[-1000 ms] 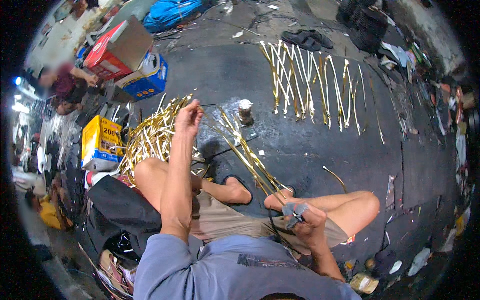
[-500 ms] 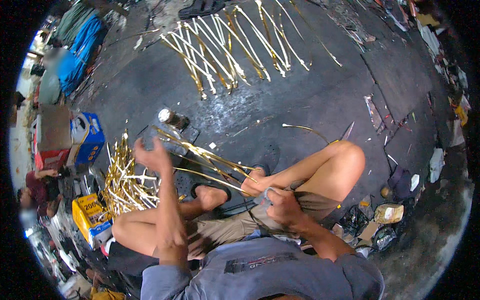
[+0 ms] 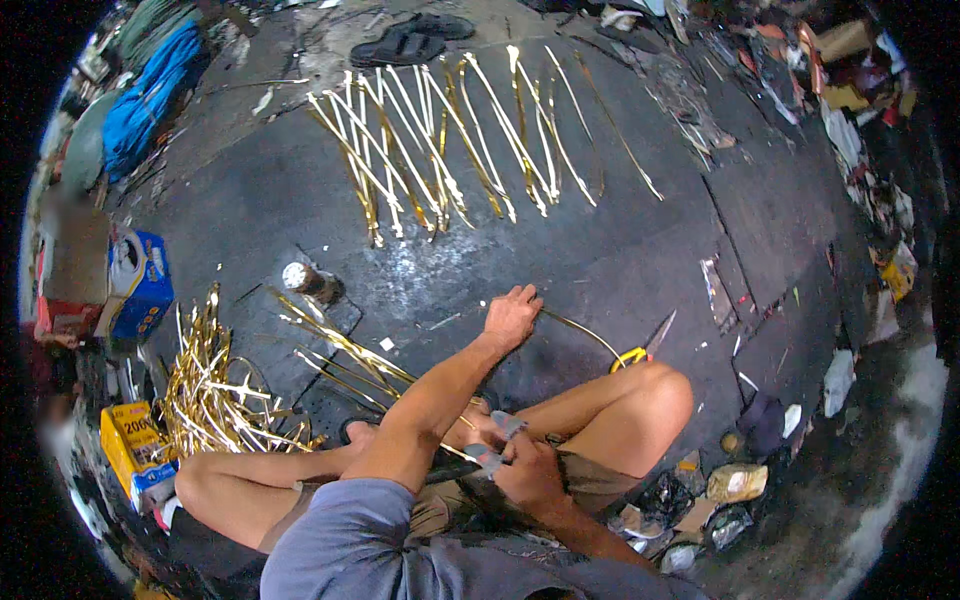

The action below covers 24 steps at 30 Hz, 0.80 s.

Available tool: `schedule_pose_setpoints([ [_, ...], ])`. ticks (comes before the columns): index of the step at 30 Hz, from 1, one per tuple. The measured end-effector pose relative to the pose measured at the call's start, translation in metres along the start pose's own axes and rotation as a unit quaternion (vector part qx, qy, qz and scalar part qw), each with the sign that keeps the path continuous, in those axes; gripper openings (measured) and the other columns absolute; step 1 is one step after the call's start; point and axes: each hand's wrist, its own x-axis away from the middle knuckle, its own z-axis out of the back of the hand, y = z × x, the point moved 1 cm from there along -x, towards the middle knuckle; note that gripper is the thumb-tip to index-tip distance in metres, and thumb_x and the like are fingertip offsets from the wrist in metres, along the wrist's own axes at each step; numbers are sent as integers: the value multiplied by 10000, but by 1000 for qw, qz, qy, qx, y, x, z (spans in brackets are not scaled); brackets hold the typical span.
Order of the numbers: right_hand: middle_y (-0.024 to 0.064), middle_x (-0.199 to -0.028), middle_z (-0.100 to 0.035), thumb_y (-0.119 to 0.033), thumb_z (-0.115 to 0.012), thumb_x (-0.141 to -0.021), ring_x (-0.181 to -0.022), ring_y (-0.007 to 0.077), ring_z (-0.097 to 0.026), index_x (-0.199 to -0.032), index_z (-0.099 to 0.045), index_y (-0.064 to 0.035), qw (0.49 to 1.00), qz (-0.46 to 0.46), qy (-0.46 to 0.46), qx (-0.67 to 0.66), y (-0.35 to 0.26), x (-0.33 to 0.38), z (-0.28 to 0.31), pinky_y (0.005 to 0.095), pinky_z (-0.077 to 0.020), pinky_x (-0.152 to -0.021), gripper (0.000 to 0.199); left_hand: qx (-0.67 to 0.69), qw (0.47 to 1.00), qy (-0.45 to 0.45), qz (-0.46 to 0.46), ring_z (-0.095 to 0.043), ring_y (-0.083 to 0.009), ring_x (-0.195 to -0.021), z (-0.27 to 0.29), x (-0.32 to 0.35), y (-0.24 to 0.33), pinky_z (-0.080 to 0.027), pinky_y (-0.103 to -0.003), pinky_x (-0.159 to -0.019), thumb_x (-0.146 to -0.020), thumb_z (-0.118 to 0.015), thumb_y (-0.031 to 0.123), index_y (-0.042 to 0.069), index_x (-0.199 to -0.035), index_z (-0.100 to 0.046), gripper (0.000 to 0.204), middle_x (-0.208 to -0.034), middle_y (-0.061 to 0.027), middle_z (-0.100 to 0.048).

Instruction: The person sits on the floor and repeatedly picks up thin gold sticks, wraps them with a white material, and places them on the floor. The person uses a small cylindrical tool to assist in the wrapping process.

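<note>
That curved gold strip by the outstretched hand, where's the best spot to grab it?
Grab the curved gold strip at its near end, right by the left hand, pinching it from above. It lies flat on the floor, thin and bendy, and its far end runs under the raised knee.

The left hand reaches to a curved gold strip on the floor; the right hand grips what may be a tool.
</note>
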Motion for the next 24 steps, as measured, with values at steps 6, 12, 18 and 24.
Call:
schedule_pose_setpoints([
  [6,150,-977,-658,-112,-758,-763,-860,296,-667,-1181,-623,-4,972,112,192,-78,-2,-21,60,395,-528,-764,452,133,968,199,79,-682,-283,-731,149,32,20,-548,-389,-625,-868,-736,158,137,-1010,-714,145,-846,-56,-672],
  [12,170,-1217,-645,-52,-747,-717,-1040,348,-670,-1285,-598,1,911,389,134,-26,-109,-68,103,398,-522,-929,590,353,863,327,155,-661,-102,-709,265,106,64,-521,-265,-624,-841,-771,46,31,-914,-709,96,-829,-49,-705],
  [18,99,-933,-675,-27,-758,-684,-834,229,-657,-1137,-711,-15,919,382,-8,-96,-141,-53,69,339,-525,-759,455,460,760,386,248,-672,-81,-780,306,166,86,-530,-222,-664,-860,-768,20,3,-987,-705,143,-872,-44,-726],
  [24,74,-821,-657,-112,-816,-687,-646,206,-645,-1026,-745,-57,897,436,52,-50,-161,-30,43,338,-511,-572,350,584,656,378,292,-657,-72,-765,314,200,81,-532,-216,-698,-862,-744,-27,-35,-990,-704,134,-876,-56,-725],
])
